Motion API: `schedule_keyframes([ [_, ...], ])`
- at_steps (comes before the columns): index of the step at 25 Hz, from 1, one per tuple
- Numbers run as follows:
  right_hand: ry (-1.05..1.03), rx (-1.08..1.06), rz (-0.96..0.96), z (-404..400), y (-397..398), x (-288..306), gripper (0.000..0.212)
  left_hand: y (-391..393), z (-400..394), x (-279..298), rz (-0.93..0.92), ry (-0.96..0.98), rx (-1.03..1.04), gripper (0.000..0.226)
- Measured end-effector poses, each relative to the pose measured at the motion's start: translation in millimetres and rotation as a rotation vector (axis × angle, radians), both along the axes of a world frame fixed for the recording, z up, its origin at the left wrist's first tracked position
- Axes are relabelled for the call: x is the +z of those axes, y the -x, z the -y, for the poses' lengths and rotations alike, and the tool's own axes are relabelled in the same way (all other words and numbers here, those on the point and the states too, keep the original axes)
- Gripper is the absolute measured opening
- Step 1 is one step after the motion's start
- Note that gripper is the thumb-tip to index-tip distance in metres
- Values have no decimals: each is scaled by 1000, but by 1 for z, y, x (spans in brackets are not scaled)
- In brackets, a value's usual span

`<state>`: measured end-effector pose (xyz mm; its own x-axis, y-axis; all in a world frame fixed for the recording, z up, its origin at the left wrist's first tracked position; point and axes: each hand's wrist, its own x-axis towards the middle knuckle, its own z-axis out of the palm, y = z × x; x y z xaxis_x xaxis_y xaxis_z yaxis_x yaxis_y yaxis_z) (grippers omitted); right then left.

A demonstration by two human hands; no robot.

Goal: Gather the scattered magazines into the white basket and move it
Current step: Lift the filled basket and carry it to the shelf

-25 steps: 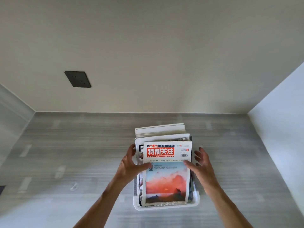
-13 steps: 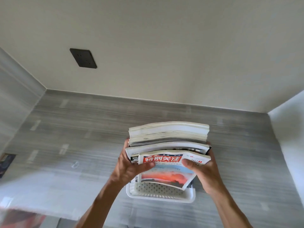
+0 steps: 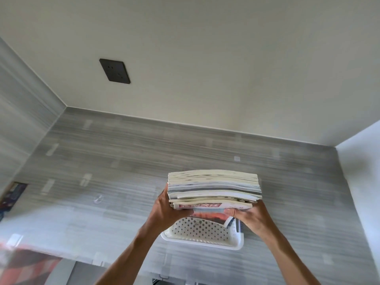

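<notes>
**A:** Where is your load right now?

**B:** The white basket [image 3: 202, 233] hangs between your hands, tipped so its perforated wall faces the camera, and the stack of magazines [image 3: 213, 187] stands in it, page edges toward you. The nearest one, with a red title band, bends forward over the rim.

**A:** And your fingers?

**B:** Your left hand [image 3: 166, 208] grips the stack's left side — thumb curled across the front cover, the other fingers hidden behind. Your right hand [image 3: 251, 218] clasps the right side the same way, thumb over the front cover.

**A:** What lies around you?

**B:** A grey wood-grain surface [image 3: 123, 161] spreads below the basket, meeting a cream wall [image 3: 205, 58] that carries a dark socket plate [image 3: 114, 71]. A white panel [image 3: 362, 171] stands at the right — blurred red-patterned material [image 3: 24, 268] shows at the lower left corner.
</notes>
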<state>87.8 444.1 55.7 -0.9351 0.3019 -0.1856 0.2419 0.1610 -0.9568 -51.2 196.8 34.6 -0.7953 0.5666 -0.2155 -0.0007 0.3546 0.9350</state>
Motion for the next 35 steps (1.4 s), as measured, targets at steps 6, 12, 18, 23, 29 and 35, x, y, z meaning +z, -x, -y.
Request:
schedule_keyframes([
  [6, 78, 13, 64, 3, -8, -2, 49, 15, -6, -3, 48, 33, -39, 79],
  [12, -39, -11, 167, -3, -5, -17, 47, 16, -5, -7, 46, 103, -66, 70],
  [18, -116, 15, 177, -5, -4, -23, 48, 17, -5, -8, 28, 81, -92, 74],
  [23, -132, 4, 131, -4, 2, -27, 57, 24, -11, -8, 48, 113, -101, 76],
  [29, -33, 63, 217, -7, 4, -24, 62, 13, 2, -24, 121, 262, -26, 84],
  [35, -201, -331, -21, 3, -26, 32, 93, -43, 41, -48, 666, 345, 275, 45],
])
